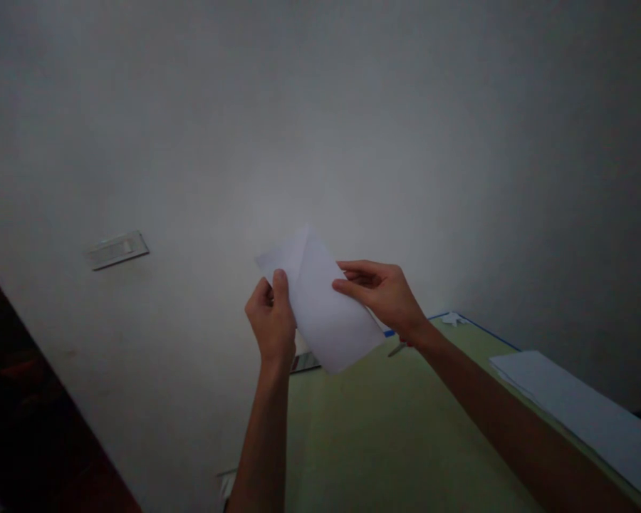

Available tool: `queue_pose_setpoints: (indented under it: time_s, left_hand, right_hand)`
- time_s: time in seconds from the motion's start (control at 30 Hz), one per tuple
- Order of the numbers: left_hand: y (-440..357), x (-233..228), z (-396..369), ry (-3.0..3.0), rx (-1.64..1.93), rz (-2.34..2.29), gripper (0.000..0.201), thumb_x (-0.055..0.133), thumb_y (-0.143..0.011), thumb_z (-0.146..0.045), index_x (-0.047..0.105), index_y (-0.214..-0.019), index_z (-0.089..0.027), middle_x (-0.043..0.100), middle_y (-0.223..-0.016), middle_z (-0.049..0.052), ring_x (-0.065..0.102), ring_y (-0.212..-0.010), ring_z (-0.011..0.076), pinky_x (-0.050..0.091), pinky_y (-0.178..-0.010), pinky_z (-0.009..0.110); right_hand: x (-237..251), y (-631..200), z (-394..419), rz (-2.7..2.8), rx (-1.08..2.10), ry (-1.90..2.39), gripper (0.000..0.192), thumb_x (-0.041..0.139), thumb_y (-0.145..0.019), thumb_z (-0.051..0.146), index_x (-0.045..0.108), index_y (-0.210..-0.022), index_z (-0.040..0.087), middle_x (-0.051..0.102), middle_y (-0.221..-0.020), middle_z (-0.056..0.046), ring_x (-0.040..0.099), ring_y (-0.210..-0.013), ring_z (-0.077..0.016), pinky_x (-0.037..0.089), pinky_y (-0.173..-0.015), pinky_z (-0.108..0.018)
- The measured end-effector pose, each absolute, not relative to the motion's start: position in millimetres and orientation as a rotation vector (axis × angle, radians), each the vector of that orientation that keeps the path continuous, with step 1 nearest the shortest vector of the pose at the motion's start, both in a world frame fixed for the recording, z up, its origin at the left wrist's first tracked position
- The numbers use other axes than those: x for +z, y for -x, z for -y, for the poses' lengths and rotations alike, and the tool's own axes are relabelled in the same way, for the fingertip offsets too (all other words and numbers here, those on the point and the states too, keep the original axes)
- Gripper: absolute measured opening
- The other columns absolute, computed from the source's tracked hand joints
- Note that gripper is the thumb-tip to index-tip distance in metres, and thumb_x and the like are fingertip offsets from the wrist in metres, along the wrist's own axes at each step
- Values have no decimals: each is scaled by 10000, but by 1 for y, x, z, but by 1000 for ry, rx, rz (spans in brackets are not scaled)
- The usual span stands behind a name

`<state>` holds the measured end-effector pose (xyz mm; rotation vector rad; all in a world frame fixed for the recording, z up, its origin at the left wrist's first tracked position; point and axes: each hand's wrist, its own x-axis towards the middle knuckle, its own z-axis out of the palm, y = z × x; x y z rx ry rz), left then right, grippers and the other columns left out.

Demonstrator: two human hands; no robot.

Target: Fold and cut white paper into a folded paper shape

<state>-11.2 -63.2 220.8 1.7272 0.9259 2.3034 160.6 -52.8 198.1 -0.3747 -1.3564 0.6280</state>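
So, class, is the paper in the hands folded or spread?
Folded: the white paper shows a slanting edge running down from its top point, with a flap angling out above the left hand.

Green table [395, 427], blue-edged. White sheets [582, 408] along right side. Paper scraps [453, 319] at far corner. Probably scissors [396, 350] near far edge, mostly hidden.

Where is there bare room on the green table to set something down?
Between left arm and right arm, below the held paper, the table shows a broad bare patch. Crowded: the far side, with a blade and paper scrap, and the right, under white sheets.
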Motion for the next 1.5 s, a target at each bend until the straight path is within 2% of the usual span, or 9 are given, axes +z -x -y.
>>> queue_pose_setpoints:
  time_s: [0.23, 0.5, 0.7, 0.8, 0.87, 0.93, 1.17, 1.33, 1.5]
  left_hand:
    - [9, 222, 68, -1720, 2412, -1016, 504, 650, -908, -487, 366, -607, -199, 295, -550, -73, 260, -472, 65, 203, -402, 193]
    - [8, 224, 72, -1768, 2423, -1047, 503, 656, -912, -458, 329, -624, -206, 283, -549, -78, 256, -463, 59, 201, -400, 181]
    - [7, 224, 72, -1725, 2365, -940, 457, 656, -902, -510, 428, -658, -199, 341, -516, -80, 278, -441, 60, 215, -391, 178]
    - [8, 222, 70, -1716, 2142, -838, 445, 693, -853, -561, 571, -693, -163, 526, -593, -25, 448, -495, 84, 347, -435, 192]
    - [9, 220, 68, -1697, 2007, -784, 417, 762, -791, -543, 683, -820, -135, 652, -701, 31, 570, -573, 127, 445, -497, 223]
    - [10, 218, 67, -1673, 1983, -765, 426, 803, -752, -514, 726, -904, -123, 707, -765, 62, 632, -625, 160, 507, -552, 258]
    - [13, 219, 65, -1669, 2063, -831, 390, 821, -731, -497, 749, -830, -127, 728, -755, 69, 640, -610, 160, 533, -551, 263]
    - [11, 219, 68, -1673, 2067, -862, 400, 811, -740, -510, 741, -819, -124, 708, -725, 61, 619, -604, 155, 510, -537, 252]
    - [9, 220, 69, -1742, 2145, -935, 451, 726, -808, -585, 694, -769, -137, 644, -675, 28, 533, -558, 124, 429, -485, 224]
  right_hand:
    - [201, -156, 54, 1343, 646, 357, 327, 872, -700, 348, 816, -991, 211, 806, -915, -68, 748, -827, -214, 619, -844, -414]
    - [202, -156, 52, 1325, 699, 354, 314, 878, -682, 344, 822, -959, 208, 813, -921, -71, 763, -838, -227, 631, -852, -429]
    - [200, -156, 48, 1266, 714, 371, 355, 902, -637, 377, 818, -930, 195, 811, -909, -78, 759, -828, -227, 627, -846, -423]
    - [200, -157, 47, 1238, 722, 378, 362, 917, -607, 389, 806, -890, 193, 806, -878, -71, 754, -813, -220, 622, -836, -406]
    - [200, -157, 47, 1229, 725, 389, 366, 925, -587, 401, 792, -856, 193, 795, -834, -60, 747, -791, -214, 619, -808, -391]
    - [200, -156, 47, 1238, 721, 394, 349, 920, -591, 415, 772, -814, 191, 780, -794, -49, 736, -768, -204, 611, -770, -367]
    - [198, -158, 48, 1321, 692, 396, 268, 855, -694, 437, 769, -769, 194, 775, -796, -42, 701, -742, -179, 570, -726, -328]
    - [198, -159, 48, 1312, 727, 390, 264, 861, -684, 428, 774, -762, 192, 778, -795, -47, 702, -744, -181, 563, -734, -333]
    - [199, -157, 49, 1286, 773, 393, 286, 884, -647, 427, 762, -750, 190, 767, -775, -43, 692, -723, -174, 560, -720, -328]
